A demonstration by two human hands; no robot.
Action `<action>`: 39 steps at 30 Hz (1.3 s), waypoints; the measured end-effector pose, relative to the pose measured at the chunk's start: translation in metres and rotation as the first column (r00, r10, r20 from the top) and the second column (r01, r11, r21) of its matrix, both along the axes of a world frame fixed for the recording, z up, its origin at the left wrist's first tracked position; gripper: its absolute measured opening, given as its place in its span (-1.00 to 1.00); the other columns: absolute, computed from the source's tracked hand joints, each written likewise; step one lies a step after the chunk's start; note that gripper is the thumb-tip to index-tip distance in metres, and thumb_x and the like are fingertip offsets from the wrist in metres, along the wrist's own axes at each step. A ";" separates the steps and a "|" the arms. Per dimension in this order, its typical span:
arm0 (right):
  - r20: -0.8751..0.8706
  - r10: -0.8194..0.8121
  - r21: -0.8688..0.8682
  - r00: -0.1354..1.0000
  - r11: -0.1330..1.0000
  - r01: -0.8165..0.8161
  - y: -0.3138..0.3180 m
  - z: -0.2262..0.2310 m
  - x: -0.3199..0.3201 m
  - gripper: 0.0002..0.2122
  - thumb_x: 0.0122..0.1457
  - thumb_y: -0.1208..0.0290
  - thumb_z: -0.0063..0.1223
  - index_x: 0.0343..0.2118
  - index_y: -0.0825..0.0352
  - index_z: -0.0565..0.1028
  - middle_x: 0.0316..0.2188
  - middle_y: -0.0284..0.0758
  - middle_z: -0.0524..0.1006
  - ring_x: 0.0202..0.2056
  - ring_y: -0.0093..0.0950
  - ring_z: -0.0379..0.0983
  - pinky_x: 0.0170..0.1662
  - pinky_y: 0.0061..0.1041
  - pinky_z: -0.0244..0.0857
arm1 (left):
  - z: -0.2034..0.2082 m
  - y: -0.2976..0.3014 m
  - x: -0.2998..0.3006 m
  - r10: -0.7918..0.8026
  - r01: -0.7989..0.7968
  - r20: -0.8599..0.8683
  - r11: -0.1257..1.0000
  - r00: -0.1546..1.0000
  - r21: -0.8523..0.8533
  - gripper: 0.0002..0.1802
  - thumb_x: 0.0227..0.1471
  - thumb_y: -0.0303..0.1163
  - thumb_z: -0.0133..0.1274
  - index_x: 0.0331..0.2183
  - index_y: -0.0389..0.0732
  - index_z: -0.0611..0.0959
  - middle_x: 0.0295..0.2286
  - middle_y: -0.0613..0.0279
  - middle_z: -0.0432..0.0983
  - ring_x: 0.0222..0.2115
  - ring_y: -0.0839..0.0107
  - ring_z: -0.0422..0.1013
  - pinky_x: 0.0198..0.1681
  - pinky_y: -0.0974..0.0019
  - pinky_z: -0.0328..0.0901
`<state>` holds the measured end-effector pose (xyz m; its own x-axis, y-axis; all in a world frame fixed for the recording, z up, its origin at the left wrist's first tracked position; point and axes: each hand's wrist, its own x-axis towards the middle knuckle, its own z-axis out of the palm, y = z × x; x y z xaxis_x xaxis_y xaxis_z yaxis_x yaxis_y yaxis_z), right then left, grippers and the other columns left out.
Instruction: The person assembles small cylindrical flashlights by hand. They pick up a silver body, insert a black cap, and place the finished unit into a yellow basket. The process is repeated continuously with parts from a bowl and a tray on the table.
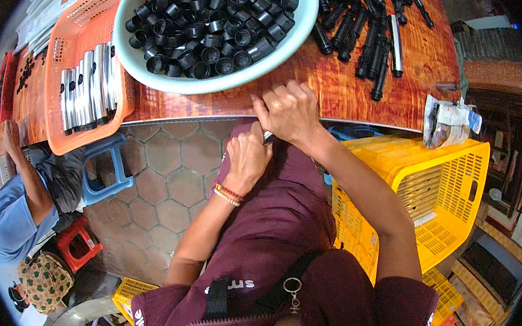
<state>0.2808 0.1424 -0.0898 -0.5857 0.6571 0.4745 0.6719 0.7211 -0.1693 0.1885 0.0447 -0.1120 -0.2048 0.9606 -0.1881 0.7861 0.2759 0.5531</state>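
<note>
At the table's front edge, my left hand [249,156] is closed around a silver tube [268,137]. Only a short stretch of it shows between my fists. Just above, my right hand [290,113] is closed over the tube's upper end, with the thumb toward the left; what its fingers cover is hidden. Right behind my hands stands a pale blue basin [218,88] heaped with short black plastic caps [214,28]. Slim black tubes [370,45] lie in a loose pile at the right, and a silver-bodied one [396,45] is among them.
An orange basket [56,108] of silver tubes [90,89] sits on the wooden table [340,105] at left. A yellow crate [391,162] stands by my right arm, a crumpled packet [447,123] above it. Blue [108,168] and red [77,240] stools and a seated person [18,210] are at left.
</note>
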 end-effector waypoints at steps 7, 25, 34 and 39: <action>0.047 -0.022 -0.021 0.999 1.000 0.023 0.002 0.004 0.000 -0.70 0.02 0.16 0.04 -0.69 0.25 0.56 -0.65 -0.26 0.53 -0.54 -0.32 0.45 -0.45 -0.32 0.33 | -0.004 0.001 0.000 -0.010 0.019 -0.080 0.994 0.997 0.110 -0.70 -0.21 -0.40 0.19 -0.35 -0.30 0.55 -0.58 -0.16 0.51 -0.50 -0.11 0.48 -0.40 -0.05 0.35; 0.068 0.062 -0.845 0.996 0.534 0.025 0.061 0.041 0.036 -0.69 -0.03 0.11 0.11 -0.56 0.31 0.61 -0.58 -0.17 0.56 -0.47 -0.28 0.52 -0.33 -0.26 0.35 | 0.051 0.026 -0.022 0.297 0.483 0.922 0.788 0.247 -0.383 -0.77 0.00 -0.37 0.14 -0.55 -0.08 0.41 -0.80 0.52 0.16 -0.84 0.71 0.04 -0.80 0.54 -0.10; 0.006 0.012 -0.844 1.000 0.537 -0.001 0.059 0.049 0.037 -0.68 0.03 0.12 0.07 -0.56 0.31 0.62 -0.59 -0.16 0.56 -0.47 -0.23 0.53 -0.30 -0.24 0.36 | 0.027 0.025 -0.016 0.468 0.588 0.875 0.744 -0.119 -0.318 -0.76 0.09 -0.41 0.04 -0.56 -0.09 0.36 -0.82 0.52 0.11 -0.87 0.72 -0.03 -0.83 0.57 -0.15; -0.029 0.009 -0.655 1.000 0.755 -0.026 0.052 0.037 0.032 -0.68 0.06 0.14 0.01 -0.50 0.32 0.62 -0.55 -0.12 0.57 -0.41 -0.16 0.54 -0.27 -0.20 0.36 | 0.045 0.027 -0.009 0.254 0.255 0.860 0.884 0.442 -0.392 -0.81 0.01 -0.40 0.07 -0.56 -0.13 0.42 -0.81 0.49 0.17 -0.85 0.69 0.04 -0.80 0.55 -0.08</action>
